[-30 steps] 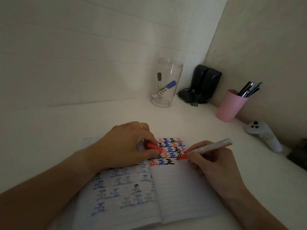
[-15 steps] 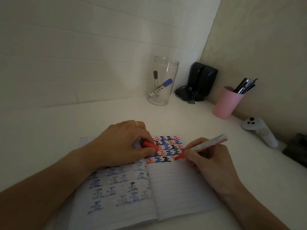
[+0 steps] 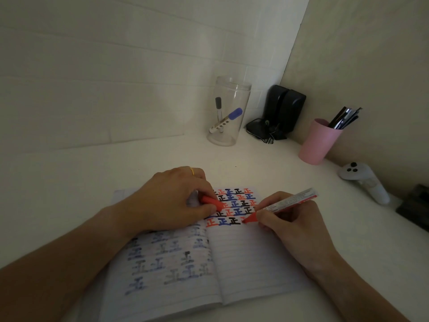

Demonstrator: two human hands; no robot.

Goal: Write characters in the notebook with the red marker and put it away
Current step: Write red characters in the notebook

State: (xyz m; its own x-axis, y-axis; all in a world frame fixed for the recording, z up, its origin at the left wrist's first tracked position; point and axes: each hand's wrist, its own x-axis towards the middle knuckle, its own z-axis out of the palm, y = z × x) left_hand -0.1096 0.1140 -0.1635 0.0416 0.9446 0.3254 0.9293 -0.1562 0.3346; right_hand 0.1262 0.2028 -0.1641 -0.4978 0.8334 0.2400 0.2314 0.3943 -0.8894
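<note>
An open lined notebook (image 3: 250, 263) lies on the white desk in front of me, its right page topped with rows of red, blue and black characters. My right hand (image 3: 292, 226) grips the red marker (image 3: 285, 204), tip down on the page just right of the last black character. My left hand (image 3: 171, 201) rests on the left page and holds the marker's red cap (image 3: 212, 203) between thumb and fingers.
A clear jar (image 3: 228, 110) with a blue-capped and a grey-capped marker stands at the back. Black speakers (image 3: 282, 110) fill the corner, a pink cup of pens (image 3: 319, 141) and a white controller (image 3: 364, 182) line the right wall.
The marker tip has shifted slightly on the bottom row of characters. The view has drifted a little; my left hand stays put with the cap.
</note>
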